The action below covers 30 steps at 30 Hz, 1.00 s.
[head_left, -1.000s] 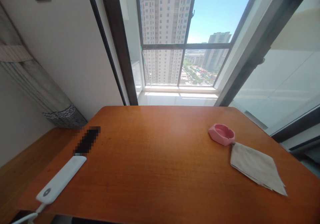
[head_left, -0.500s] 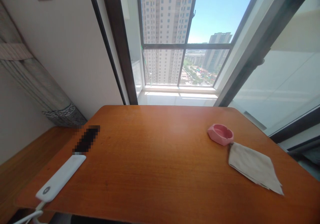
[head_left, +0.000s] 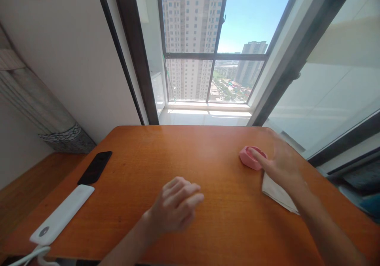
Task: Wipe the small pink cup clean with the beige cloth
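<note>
My left hand (head_left: 179,203) hovers over the middle of the table (head_left: 142,155), its fingers loosely bent and somewhat apart, with nothing seen in them. At the right, my right hand (head_left: 280,166) is spread and blurred by motion. Its thumb reaches over the pink, angular ashtray (head_left: 247,161); whether it touches the ashtray I cannot tell. A folded beige cloth (head_left: 276,192) lies partly hidden beneath my right hand and wrist, close to the ashtray.
On the table's left side lie a black phone (head_left: 95,167) and a white power strip (head_left: 62,214) with its cable (head_left: 28,256) trailing over the front edge. Behind the table stands a window (head_left: 187,80). A curtain (head_left: 44,99) hangs at the left.
Both my hands have come into view from below, the right one reaching to the ashtray and covering part of the cloth. The view has turned slightly right.
</note>
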Each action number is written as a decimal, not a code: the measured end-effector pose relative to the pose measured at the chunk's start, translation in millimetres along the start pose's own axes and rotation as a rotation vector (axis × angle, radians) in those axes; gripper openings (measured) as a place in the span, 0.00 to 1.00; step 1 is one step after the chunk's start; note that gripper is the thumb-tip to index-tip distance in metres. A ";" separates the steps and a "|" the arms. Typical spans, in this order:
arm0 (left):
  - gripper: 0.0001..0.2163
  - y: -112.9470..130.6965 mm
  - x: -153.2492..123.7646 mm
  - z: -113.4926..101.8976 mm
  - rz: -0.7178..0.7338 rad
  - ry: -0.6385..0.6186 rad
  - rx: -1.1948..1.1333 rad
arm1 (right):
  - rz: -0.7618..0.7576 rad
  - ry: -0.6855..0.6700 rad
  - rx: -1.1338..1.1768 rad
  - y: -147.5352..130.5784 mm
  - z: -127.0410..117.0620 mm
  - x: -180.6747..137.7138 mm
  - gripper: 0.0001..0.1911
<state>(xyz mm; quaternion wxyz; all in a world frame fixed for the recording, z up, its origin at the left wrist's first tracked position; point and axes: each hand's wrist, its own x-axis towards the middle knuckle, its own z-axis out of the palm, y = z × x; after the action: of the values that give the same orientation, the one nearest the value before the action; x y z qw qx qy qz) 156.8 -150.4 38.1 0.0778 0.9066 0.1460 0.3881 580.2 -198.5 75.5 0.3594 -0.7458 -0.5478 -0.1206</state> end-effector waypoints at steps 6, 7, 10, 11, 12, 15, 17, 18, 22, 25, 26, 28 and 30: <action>0.13 -140.6 19.8 -7.5 -0.797 0.099 0.087 | 0.181 -0.258 -0.100 27.2 52.5 -3.9 0.60; 0.14 -159.4 15.8 -10.0 -0.867 0.145 0.114 | 0.207 -0.243 -0.127 31.0 56.5 -5.6 0.60; 0.15 -188.6 -4.2 -13.4 -0.994 0.257 0.153 | 0.294 -0.186 -0.153 36.6 59.6 -13.0 0.61; 0.15 -190.7 -10.8 -13.0 -1.009 0.275 0.147 | 0.324 -0.170 -0.145 36.4 59.0 -15.4 0.62; 0.15 -190.4 -16.4 -12.1 -1.015 0.283 0.133 | 0.349 -0.151 -0.133 35.2 58.1 -17.5 0.62; 0.15 -185.4 -25.0 -9.3 -1.018 0.286 0.074 | 0.334 -0.075 -0.117 22.8 56.3 -20.2 0.61; 0.15 -183.8 -25.6 -8.5 -1.028 0.300 0.046 | 0.261 -0.046 -0.083 4.8 58.1 -20.6 0.59; 0.15 -183.8 -25.4 -8.5 -1.033 0.310 0.035 | 0.226 -0.048 -0.042 -7.7 60.6 -21.4 0.58; 0.15 -184.6 -25.7 -8.9 -1.035 0.336 0.000 | 0.070 -0.142 0.217 -76.1 80.0 -34.0 0.54; 0.15 -184.1 -27.5 -8.7 -1.036 0.350 -0.010 | -0.069 -0.276 0.375 -129.6 96.5 -48.1 0.52; 0.15 -183.8 -27.9 -8.6 -1.037 0.355 -0.012 | -0.086 -0.314 0.408 -144.0 100.9 -51.7 0.51; 0.15 -183.4 -28.0 -8.5 -1.039 0.362 -0.018 | -0.107 -0.371 0.442 -164.8 107.6 -56.2 0.51; 0.15 -183.0 -27.5 -8.6 -1.040 0.367 -0.026 | -0.115 -0.415 0.444 -175.1 112.6 -57.8 0.52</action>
<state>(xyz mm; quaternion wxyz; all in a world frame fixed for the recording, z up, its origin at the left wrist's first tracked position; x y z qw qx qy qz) 95.1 13.8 -21.2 0.2438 0.6314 0.5809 0.4522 376.4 -140.7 33.0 0.3865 -0.6255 -0.6639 0.1366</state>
